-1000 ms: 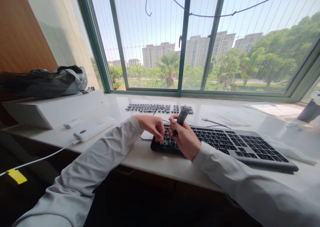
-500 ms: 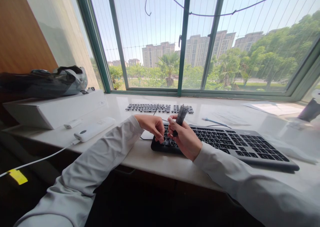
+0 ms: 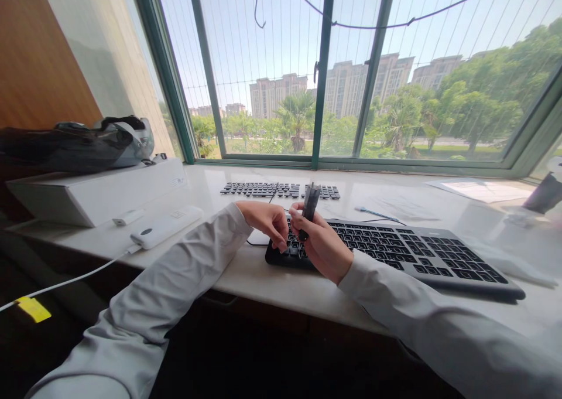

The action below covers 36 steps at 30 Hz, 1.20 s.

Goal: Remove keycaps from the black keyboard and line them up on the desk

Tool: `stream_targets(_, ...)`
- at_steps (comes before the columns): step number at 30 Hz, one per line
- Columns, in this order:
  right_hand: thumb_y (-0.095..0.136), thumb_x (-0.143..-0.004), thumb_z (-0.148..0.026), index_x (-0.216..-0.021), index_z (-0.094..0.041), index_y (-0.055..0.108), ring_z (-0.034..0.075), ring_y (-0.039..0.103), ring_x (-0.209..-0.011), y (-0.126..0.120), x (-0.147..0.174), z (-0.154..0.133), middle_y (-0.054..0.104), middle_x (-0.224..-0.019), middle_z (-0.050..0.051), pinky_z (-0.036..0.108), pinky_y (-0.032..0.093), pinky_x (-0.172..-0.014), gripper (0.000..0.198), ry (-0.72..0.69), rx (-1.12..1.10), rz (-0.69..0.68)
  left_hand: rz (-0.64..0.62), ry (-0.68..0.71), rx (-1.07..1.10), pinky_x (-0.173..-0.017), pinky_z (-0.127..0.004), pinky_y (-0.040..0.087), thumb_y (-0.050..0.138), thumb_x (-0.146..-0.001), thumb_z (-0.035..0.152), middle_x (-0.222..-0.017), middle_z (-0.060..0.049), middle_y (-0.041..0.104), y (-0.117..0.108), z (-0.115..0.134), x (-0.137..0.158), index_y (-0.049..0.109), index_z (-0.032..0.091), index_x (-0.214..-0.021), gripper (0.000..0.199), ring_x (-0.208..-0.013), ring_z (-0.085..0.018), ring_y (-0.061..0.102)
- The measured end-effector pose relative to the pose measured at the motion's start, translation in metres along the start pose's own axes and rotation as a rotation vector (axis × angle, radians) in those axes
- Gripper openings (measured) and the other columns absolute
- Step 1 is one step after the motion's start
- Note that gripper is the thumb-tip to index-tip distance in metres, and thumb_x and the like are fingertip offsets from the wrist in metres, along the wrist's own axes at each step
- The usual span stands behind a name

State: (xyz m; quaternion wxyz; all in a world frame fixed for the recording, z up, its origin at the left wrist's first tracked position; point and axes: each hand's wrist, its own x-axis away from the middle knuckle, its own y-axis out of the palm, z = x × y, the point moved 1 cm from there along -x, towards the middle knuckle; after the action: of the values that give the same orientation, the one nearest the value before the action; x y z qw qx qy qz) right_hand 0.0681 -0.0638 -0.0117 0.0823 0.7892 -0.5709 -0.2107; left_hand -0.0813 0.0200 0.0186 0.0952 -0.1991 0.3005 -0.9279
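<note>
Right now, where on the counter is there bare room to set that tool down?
Bare counter lies left of the black keyboard, between it and the white power bank. Another free strip runs between that keyboard and the rows of loose keycaps. It is crowded where the left hand and right hand, holding the dark tool, meet over the keyboard's left end.

Strong daylight pours in through the window (image 3: 325, 71) beyond the fingers (image 3: 281, 244), leaving the sky nearly washed out. The pale counter (image 3: 272, 276) beneath the fingers throws back a soft sheen, with brighter glare well to their right, where objects at the frame's edge look smeared. Below the counter edge, nearer the camera than the fingers, everything sinks into deep shadow. The wide lens bends the window frame outward toward both sides. The sleeves (image 3: 175, 293) are evenly lit; the middle stays sharp.
</note>
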Motion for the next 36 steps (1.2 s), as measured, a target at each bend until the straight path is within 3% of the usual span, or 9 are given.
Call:
stream_targets(10, 0.066, -0.079, -0.044, -0.09, -0.022, 0.059, 0.014, 0.047, -0.075, 0.001, 0.0, 0.003, 0.054, -0.079, -0.002, 0.029, 0.037, -0.075, 0.025, -0.112, 0.159, -0.099, 0.02, -0.022, -0.05, -0.056, -0.02, 0.047, 0.075, -0.073, 0.041, -0.068, -0.006, 0.072, -0.006, -0.004, 0.008, 0.078, 0.015, -0.083, 0.028, -0.063, -0.014, 0.064)
stream_targets(24, 0.066, -0.079, -0.043, -0.093, -0.023, 0.053, 0.012, 0.046, -0.068, 0.001, -0.004, 0.002, 0.047, -0.068, -0.006, 0.026, 0.037, -0.067, 0.028, -0.007, 0.113, -0.087, 0.023, -0.021, -0.018, -0.053, -0.019, 0.045, 0.079, -0.068, 0.04, -0.067, -0.006, 0.072, -0.006, -0.004, 0.006, 0.079, 0.017, -0.084, 0.028, -0.062, -0.014, 0.064)
stream_targets(30, 0.066, -0.078, -0.048, -0.092, -0.021, 0.056, 0.011, 0.045, -0.065, -0.004, -0.01, 0.011, 0.053, -0.074, -0.003, 0.025, 0.037, -0.062, 0.032, -0.074, 0.116, -0.12, 0.061, 0.028, 0.028, -0.064, -0.02, 0.05, 0.08, -0.065, 0.043, -0.072, -0.004, 0.072, -0.002, -0.008, 0.004, 0.076, 0.014, -0.081, 0.033, -0.068, -0.013, 0.065)
stream_targets(36, 0.064, -0.079, -0.05, -0.078, -0.02, 0.054, 0.01, 0.039, -0.055, -0.008, -0.012, 0.013, 0.044, -0.062, -0.005, 0.025, 0.034, -0.055, 0.032, -0.116, 0.091, -0.138, 0.134, 0.072, -0.073, -0.068, -0.022, 0.049, 0.08, -0.064, 0.042, -0.079, -0.005, 0.073, -0.002, -0.012, 0.0, 0.076, 0.014, -0.083, 0.034, -0.075, -0.016, 0.065)
